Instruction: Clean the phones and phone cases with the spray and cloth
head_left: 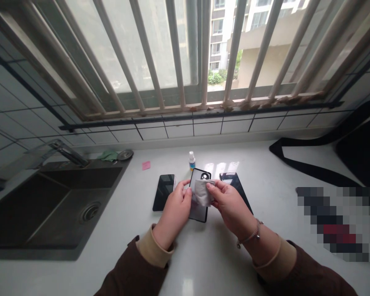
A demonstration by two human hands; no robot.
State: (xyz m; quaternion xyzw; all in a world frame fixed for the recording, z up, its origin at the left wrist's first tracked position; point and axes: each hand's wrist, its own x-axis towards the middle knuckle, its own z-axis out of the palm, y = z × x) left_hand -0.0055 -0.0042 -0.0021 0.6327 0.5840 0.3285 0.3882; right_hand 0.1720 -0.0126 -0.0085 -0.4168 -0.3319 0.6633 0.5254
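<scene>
The black-rimmed phone case [199,213] is mid-counter [188,250], its left edge gripped by my left hand [176,207]. My right hand [232,205] pinches a folded white wipe [202,195] over its face; I can't tell whether they touch. If my left grip is too light, a tug could send the case sliding into the left phone [164,193] or the small bottle [191,161] just beyond its far end.

A wide window [160,49] fenced by pale vertical bars [176,53] lets in daylight, which glints on the white bench [105,230]. White wall tiles [179,131] with dark grout run beneath. Left, a dark sink [40,254] has a metal faucet [69,153]. Outside stand an apartment building [216,38] and green shrubs [217,77].
</scene>
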